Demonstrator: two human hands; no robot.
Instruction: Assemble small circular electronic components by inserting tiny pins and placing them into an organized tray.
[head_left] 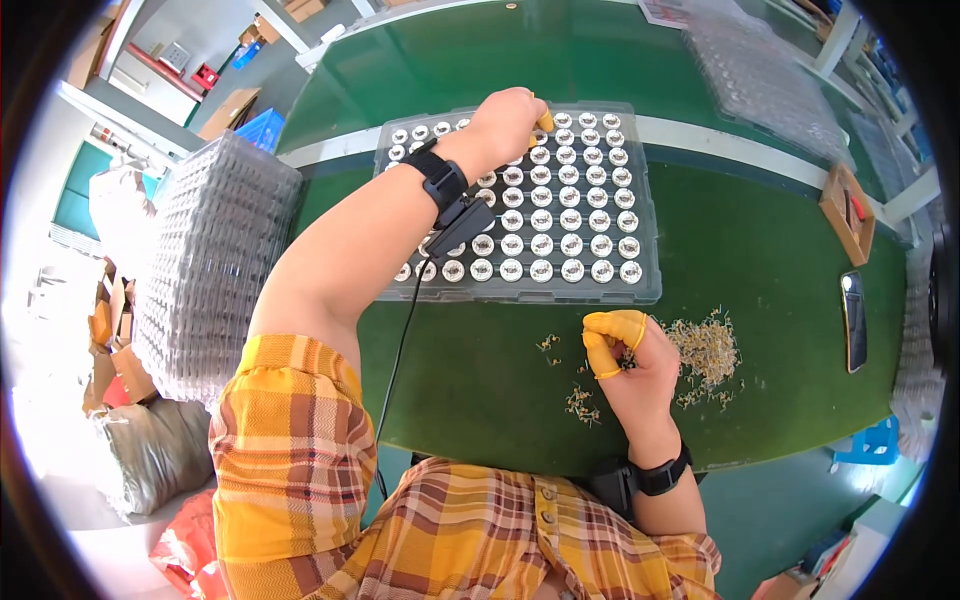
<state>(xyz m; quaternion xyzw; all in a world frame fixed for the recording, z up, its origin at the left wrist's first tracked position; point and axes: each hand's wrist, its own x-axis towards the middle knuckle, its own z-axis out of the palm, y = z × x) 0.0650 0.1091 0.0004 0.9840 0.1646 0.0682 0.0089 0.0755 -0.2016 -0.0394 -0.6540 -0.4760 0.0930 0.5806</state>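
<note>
A clear plastic tray [650, 285] lies on the green table, filled with rows of round white pieces [541, 220] that have small dark centres. My left hand [512, 122] reaches over the tray's far rows. Its fingers, in yellow finger cots, are pinched down at one of the pieces; the hand hides what they hold. Nearer to me, my right hand [640, 370] is closed just above the table, thumb and finger in yellow cots. Small specks show between those fingers, too small to name. Beside it lies a heap of tiny wire-legged components [708, 350].
Smaller scatterings of components [582, 405] lie left of my right hand. A tall stack of clear trays [215, 260] stands at the left. On the right are a wooden box [847, 215] and a phone [853, 320]. A black cable [398, 370] hangs from my left wrist device.
</note>
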